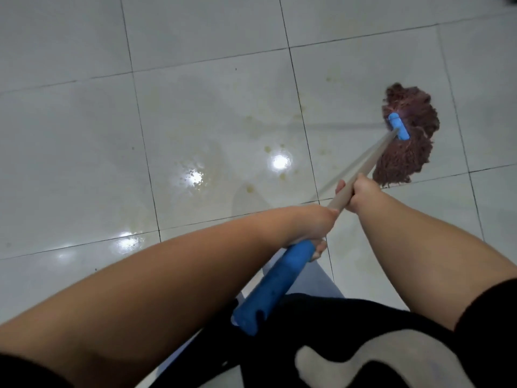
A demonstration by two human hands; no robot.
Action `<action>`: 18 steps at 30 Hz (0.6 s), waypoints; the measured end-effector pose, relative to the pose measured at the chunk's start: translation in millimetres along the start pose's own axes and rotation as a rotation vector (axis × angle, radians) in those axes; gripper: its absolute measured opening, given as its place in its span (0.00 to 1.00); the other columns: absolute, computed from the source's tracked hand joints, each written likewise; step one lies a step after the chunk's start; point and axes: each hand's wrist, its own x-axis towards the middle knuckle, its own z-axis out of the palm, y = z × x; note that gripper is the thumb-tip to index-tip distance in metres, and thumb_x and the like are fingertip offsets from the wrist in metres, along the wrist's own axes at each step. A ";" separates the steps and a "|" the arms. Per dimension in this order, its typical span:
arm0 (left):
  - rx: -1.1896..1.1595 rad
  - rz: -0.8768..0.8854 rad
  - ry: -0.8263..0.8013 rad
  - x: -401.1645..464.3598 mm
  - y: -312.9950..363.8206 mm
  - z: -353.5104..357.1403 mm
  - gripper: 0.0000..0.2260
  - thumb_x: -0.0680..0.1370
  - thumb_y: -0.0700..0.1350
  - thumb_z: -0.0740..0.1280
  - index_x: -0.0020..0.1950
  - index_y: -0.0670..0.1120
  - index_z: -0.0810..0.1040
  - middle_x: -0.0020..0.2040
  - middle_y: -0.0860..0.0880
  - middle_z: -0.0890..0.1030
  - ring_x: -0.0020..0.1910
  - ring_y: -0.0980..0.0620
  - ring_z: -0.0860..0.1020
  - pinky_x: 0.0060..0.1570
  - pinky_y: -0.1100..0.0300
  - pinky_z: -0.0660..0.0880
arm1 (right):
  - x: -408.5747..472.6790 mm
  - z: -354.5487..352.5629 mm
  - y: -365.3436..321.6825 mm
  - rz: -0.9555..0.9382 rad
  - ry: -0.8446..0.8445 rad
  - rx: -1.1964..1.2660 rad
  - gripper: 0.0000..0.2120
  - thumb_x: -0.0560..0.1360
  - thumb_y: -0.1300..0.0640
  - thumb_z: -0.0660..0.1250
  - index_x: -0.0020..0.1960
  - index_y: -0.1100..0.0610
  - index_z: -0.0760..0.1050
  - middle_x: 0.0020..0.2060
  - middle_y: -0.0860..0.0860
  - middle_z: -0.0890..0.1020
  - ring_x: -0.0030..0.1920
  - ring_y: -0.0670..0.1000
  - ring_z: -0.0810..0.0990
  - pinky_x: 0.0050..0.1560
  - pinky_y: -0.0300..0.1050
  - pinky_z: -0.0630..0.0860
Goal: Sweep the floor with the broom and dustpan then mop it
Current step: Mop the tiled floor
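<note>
At the right of the frame our mop (402, 135) lies on the wet floor (195, 107). Our right hand (361, 191) grips the handle further down for pushing, our left hand (316, 225) wraps the upper part for steering.

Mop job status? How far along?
Sweeping looks over: no broom or dustpan in view. Mopping is underway: left hand and right hand grip the mop handle, with the mop head on wet tiles. Left: yellowish stains remain mid-floor.
</note>
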 end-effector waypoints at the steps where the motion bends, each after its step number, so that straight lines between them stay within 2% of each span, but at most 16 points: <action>1: -0.003 -0.011 0.014 -0.1 -2.1 -3.3 0.22 0.79 0.61 0.53 0.41 0.42 0.65 0.28 0.47 0.66 0.09 0.55 0.61 0.20 0.72 0.67 | -3.0 4.0 2.2 -0.003 0.019 -0.016 0.08 0.81 0.54 0.57 0.46 0.57 0.68 0.42 0.54 0.72 0.28 0.49 0.72 0.17 0.33 0.71; 4: 0.123 0.049 0.040 -0.7 -31.3 -29.7 0.22 0.80 0.59 0.54 0.39 0.41 0.67 0.27 0.45 0.68 0.09 0.54 0.63 0.19 0.72 0.66 | -14.7 22.5 25.3 0.019 0.029 -0.015 0.10 0.81 0.56 0.55 0.42 0.57 0.68 0.42 0.54 0.72 0.23 0.49 0.71 0.17 0.32 0.70; 7: 0.324 0.180 0.073 -11.7 -96.9 -83.9 0.22 0.81 0.59 0.52 0.39 0.42 0.69 0.24 0.45 0.71 0.12 0.54 0.67 0.18 0.71 0.65 | -48.5 54.3 80.4 0.095 -0.044 -0.081 0.07 0.82 0.56 0.50 0.52 0.57 0.65 0.36 0.56 0.70 0.28 0.50 0.69 0.18 0.32 0.71; 10: 0.342 0.147 0.111 -35.8 -177.8 -155.1 0.24 0.79 0.61 0.53 0.46 0.41 0.72 0.24 0.47 0.71 0.16 0.53 0.67 0.23 0.66 0.68 | -93.8 99.3 153.3 0.146 -0.131 -0.217 0.12 0.83 0.55 0.48 0.62 0.59 0.63 0.45 0.60 0.74 0.32 0.55 0.74 0.36 0.46 0.79; 11: 0.340 0.127 0.122 -46.6 -208.7 -178.6 0.24 0.79 0.62 0.53 0.47 0.41 0.72 0.24 0.48 0.71 0.16 0.53 0.68 0.22 0.65 0.69 | -109.8 116.4 181.7 0.168 -0.152 -0.266 0.15 0.83 0.55 0.48 0.64 0.61 0.62 0.47 0.62 0.74 0.35 0.57 0.76 0.38 0.48 0.79; 12: 0.337 0.105 0.121 -56.0 -234.8 -196.9 0.25 0.78 0.63 0.54 0.48 0.41 0.73 0.23 0.48 0.70 0.17 0.52 0.68 0.22 0.65 0.69 | -123.9 128.8 204.5 0.194 -0.175 -0.307 0.15 0.83 0.55 0.49 0.64 0.62 0.63 0.48 0.62 0.74 0.41 0.59 0.80 0.40 0.49 0.80; 14: 0.297 0.059 0.116 -81.5 -301.9 -236.7 0.26 0.77 0.63 0.55 0.48 0.40 0.74 0.23 0.49 0.70 0.17 0.52 0.67 0.20 0.65 0.68 | -156.7 157.3 265.8 0.273 -0.239 -0.375 0.12 0.82 0.57 0.50 0.56 0.64 0.67 0.49 0.61 0.75 0.53 0.59 0.80 0.49 0.51 0.77; 15: 0.253 0.025 0.113 -96.3 -339.1 -254.5 0.26 0.77 0.63 0.55 0.48 0.40 0.73 0.22 0.49 0.69 0.16 0.52 0.66 0.19 0.66 0.67 | -173.0 171.3 300.6 0.314 -0.272 -0.429 0.12 0.82 0.59 0.50 0.52 0.64 0.69 0.48 0.60 0.76 0.51 0.57 0.80 0.52 0.51 0.75; 17: 0.168 -0.049 0.126 -130.5 -412.0 -285.4 0.23 0.77 0.62 0.56 0.45 0.41 0.72 0.21 0.49 0.67 0.15 0.52 0.65 0.18 0.66 0.66 | -209.2 197.5 370.4 0.374 -0.334 -0.544 0.14 0.81 0.60 0.49 0.48 0.67 0.69 0.43 0.59 0.76 0.44 0.57 0.76 0.50 0.53 0.73; 18: 0.156 -0.084 0.153 -147.6 -446.3 -298.4 0.22 0.77 0.61 0.56 0.44 0.41 0.71 0.21 0.49 0.67 0.15 0.52 0.64 0.18 0.67 0.66 | -230.5 208.6 403.9 0.400 -0.363 -0.583 0.15 0.82 0.60 0.48 0.47 0.68 0.68 0.41 0.59 0.74 0.45 0.57 0.76 0.50 0.54 0.72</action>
